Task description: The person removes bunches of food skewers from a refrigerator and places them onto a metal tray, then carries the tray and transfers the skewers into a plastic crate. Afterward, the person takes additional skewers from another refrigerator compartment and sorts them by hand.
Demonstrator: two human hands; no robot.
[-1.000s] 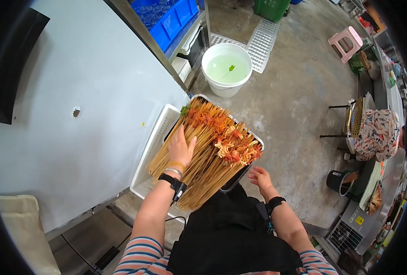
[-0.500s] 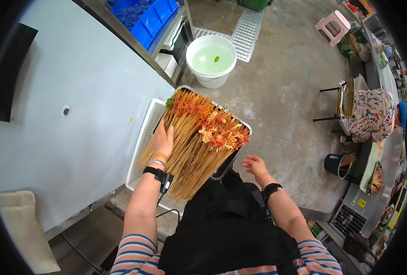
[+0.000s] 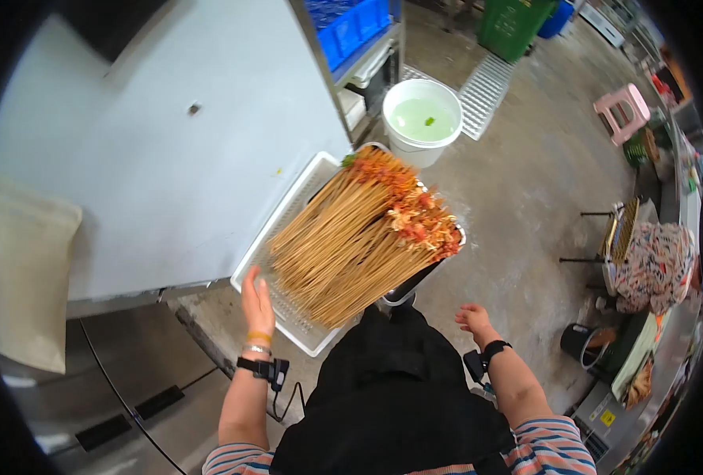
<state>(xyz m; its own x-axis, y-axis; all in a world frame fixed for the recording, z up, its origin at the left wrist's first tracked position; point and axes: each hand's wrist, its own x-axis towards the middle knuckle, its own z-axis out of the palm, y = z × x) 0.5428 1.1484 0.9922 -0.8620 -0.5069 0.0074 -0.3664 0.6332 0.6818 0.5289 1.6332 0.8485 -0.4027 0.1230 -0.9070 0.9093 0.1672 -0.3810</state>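
Note:
A thick layer of bamboo skewers lies across a white perforated basket and a dark tray beside it. Orange-red pieces of food are threaded on the far ends, with a bit of green at the left. My left hand is open at the basket's near left corner, fingers stretched out and holding nothing. Off to the right of the tray, my right hand hangs over the floor, empty, with its fingers loosely bent and apart.
Behind the tray stands a white bucket of greenish water with a leaf in it. A pale wall panel is on the left. To the right are a pink stool, a black bucket and a person in patterned clothing.
My left hand has come off the skewers and drawn back toward me, to the basket's near corner. The right hand stays empty. The whole view has turned and shifted.

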